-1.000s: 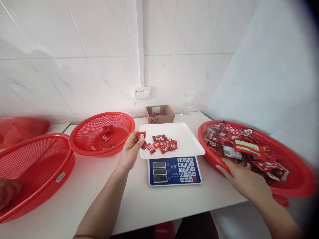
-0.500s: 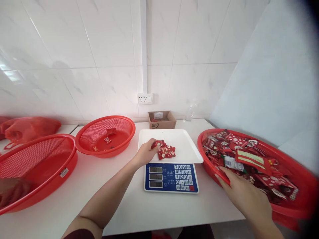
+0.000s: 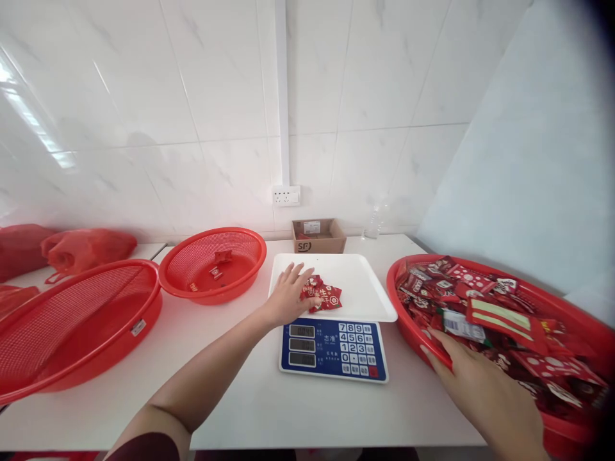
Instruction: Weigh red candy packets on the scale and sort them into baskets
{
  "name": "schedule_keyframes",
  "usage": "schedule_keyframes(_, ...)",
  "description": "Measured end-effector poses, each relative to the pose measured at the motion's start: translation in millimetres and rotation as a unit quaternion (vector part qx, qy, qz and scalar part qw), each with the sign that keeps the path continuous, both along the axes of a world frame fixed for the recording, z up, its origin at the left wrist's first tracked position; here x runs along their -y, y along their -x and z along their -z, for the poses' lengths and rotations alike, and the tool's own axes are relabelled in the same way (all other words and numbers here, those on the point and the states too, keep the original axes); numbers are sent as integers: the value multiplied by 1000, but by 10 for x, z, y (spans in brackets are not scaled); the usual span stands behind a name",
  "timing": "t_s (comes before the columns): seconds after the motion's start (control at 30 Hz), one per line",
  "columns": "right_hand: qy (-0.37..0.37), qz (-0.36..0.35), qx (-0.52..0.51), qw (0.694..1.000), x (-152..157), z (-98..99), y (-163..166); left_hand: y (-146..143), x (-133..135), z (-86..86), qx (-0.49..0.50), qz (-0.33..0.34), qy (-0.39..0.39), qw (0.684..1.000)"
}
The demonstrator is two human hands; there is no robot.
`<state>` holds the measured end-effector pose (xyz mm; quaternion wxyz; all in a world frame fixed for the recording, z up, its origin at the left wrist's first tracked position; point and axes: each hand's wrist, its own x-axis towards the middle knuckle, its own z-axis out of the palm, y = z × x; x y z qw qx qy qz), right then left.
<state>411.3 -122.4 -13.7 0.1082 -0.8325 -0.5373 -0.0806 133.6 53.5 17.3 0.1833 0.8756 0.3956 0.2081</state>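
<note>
My left hand [image 3: 289, 296] is over the left side of the white scale tray [image 3: 362, 291], its fingers spread and nothing gripped. Beside its thumb lie red snack packets [image 3: 327, 298], overlapping one another on the tray. The blue keypad and display panel [image 3: 331, 349] of the scale faces me; its digits are too dim to read surely. On the right, my right hand [image 3: 480, 387] is closed on the near rim of a red basket [image 3: 408, 336]. Many mostly red snack packets [image 3: 504, 317] fill that basket.
A red mesh basket [image 3: 240, 285] with a few small packets stands behind and left of the scale. Another red basket [image 3: 86, 368] is at far left, with red plastic bags [image 3: 91, 248] behind. A cardboard box [image 3: 319, 244] and a clear plastic container [image 3: 372, 225] stand near the wall.
My left hand has let go of a red packet, which now lies on the tray with the other, and its fingers have spread. Another hand has gone from the far-left basket.
</note>
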Motion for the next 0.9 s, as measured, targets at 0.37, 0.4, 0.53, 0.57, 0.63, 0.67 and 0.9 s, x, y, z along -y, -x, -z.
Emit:
schedule_keyframes(0.37, 4, -14, -3, 1000, 9, 30, -22, -204, -194, -31, -168, 88, 39, 981)
schedule_keyframes(0.4, 3, -14, 1, 1000, 6, 40, -29, -184, -189, -41, -168, 91, 40, 981)
schedule_keyframes(0.53, -12, -12, 24, 1000, -11, 103, -73, -143, -157, -47, -167, 93, 19, 981)
schedule_keyframes(0.57, -11, -12, 25, 1000, -16, 115, -83, -146, -153, -36, -167, 95, 11, 981)
schedule_keyframes(0.63, -8, -12, 22, 1000, -22, 127, -96, -163, -158, -12, -166, 101, -2, 981)
schedule_keyframes(0.67, -6, -12, 20, 1000, -24, 129, -100, -173, -166, -2, -164, 102, -7, 981)
schedule_keyframes(0.9, -16, -4, 14, 1000, -18, 213, -137, -87, -161, -33, -102, 82, 10, 991)
